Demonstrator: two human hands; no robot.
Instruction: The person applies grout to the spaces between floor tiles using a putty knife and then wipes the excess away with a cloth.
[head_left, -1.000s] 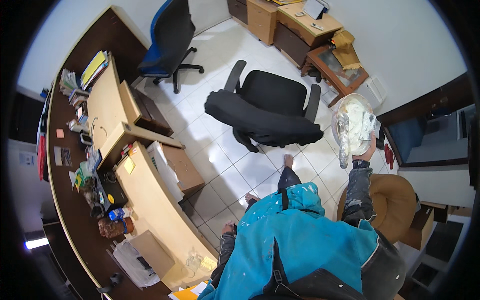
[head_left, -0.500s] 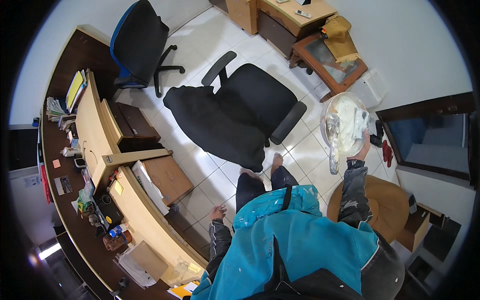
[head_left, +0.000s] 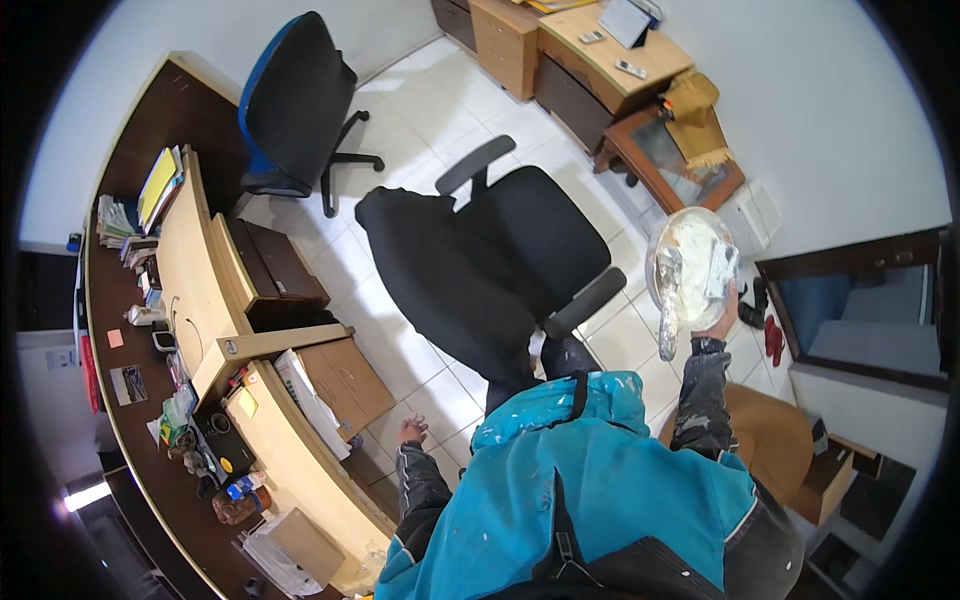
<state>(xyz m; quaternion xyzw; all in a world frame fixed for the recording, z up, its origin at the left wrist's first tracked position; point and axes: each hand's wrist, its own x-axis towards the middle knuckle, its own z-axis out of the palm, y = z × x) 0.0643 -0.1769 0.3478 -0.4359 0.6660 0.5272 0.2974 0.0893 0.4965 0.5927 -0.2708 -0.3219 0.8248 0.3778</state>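
Out to the right, my right hand (head_left: pixel 722 318) grips the edge of a round, clear-looking tub (head_left: pixel 655 252). White paste (head_left: pixel 692 262) fills much of it, and smears cover its sides. A paste-caked putty knife or similar tool (head_left: pixel 668 325) lies on the tub's left side, its long end sticking out toward me. A second pale, flat-looking piece (head_left: pixel 719 268) rests on the paste by my fingers; its kind is unclear. My left hand (head_left: pixel 413 430) hangs low beside the desk, fingers apart, with nothing in it.
Directly ahead stands a black office chair (head_left: pixel 535 215) with dark cloth over its back. A blue-backed chair (head_left: pixel 300 105) is farther left. A long curved desk (head_left: pixel 190 290) runs along the left. At the right are a brown round seat (head_left: pixel 765 440) and a glass-topped wooden table (head_left: pixel 640 140).
My body has moved forward, so the black chair is nearer and hides my feet. The tub stays in my right hand. My left hand has swung slightly outward and forward.
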